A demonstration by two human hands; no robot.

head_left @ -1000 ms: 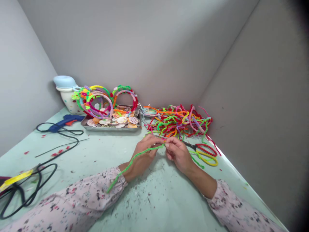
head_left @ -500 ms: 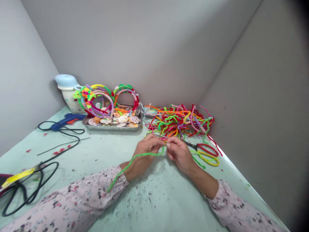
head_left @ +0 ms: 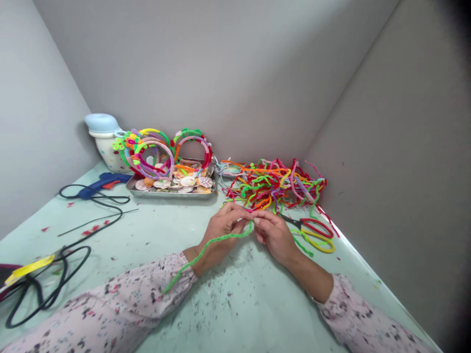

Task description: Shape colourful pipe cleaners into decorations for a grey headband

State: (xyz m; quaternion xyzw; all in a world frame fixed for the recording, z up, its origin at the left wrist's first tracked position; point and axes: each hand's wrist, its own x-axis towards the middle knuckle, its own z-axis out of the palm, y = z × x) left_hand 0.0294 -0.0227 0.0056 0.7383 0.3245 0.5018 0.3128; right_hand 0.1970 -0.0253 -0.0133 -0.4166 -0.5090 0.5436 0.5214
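Observation:
A long green pipe cleaner (head_left: 213,240) hangs from between my fingertips and trails across my left wrist to the sleeve. My left hand (head_left: 222,233) is closed in a pinch at its upper end. Fingertip to fingertip with it, my right hand (head_left: 274,233) pinches the same spot, thumb and forefinger pressed together. What exactly lies between the fingertips is mostly hidden. Just beyond my right hand lie scissors (head_left: 316,233) with one red and one yellow handle loop, their blades partly covered by the hand.
Behind my hands is a heap of coloured pipe cleaners (head_left: 275,181). A metal tray (head_left: 172,194) holds seashells and several wrapped headbands (head_left: 191,139). On the left are a blue glue gun (head_left: 101,184), black cables (head_left: 62,274) and a white cup with a blue lid (head_left: 105,139).
My right forefinger has straightened slightly toward the left fingertips. The pinch and the green pipe cleaner stay in nearly the same place.

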